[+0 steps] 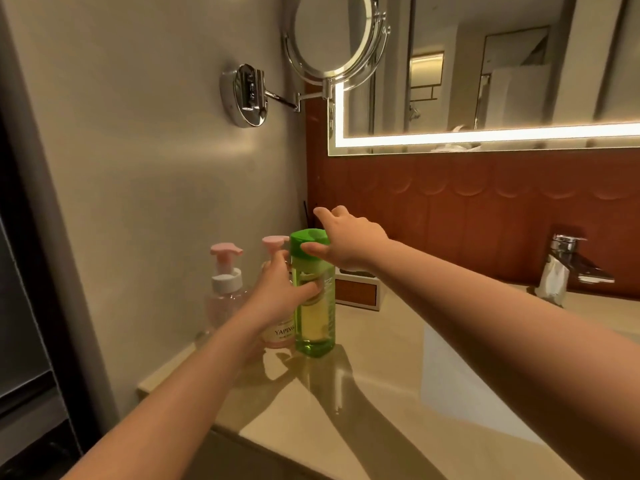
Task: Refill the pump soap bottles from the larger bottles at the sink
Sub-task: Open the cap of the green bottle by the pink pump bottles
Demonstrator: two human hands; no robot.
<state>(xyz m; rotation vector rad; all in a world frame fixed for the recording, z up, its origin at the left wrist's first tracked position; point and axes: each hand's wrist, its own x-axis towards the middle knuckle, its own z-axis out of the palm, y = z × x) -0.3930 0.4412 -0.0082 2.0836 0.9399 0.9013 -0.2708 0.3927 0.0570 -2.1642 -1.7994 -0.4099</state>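
Observation:
A tall green bottle [314,323] with a green cap stands on the beige counter [363,393] near the left wall. My left hand [280,292] wraps around its middle. My right hand [341,240] rests on its cap [304,237], thumb against the cap's front, fingers spread above. Right behind my left hand is a pink pump bottle [278,336] labelled YAPING, its body partly hidden. Further left, a second clear pump bottle [225,289] with a pink pump head stands by the wall.
A chrome tap [568,265] stands at the right above the sink basin [467,386]. A small white and brown box [358,291] sits behind the green bottle. A round swing-arm mirror [332,36] juts from the left wall above; a lit wall mirror [485,81] hangs behind.

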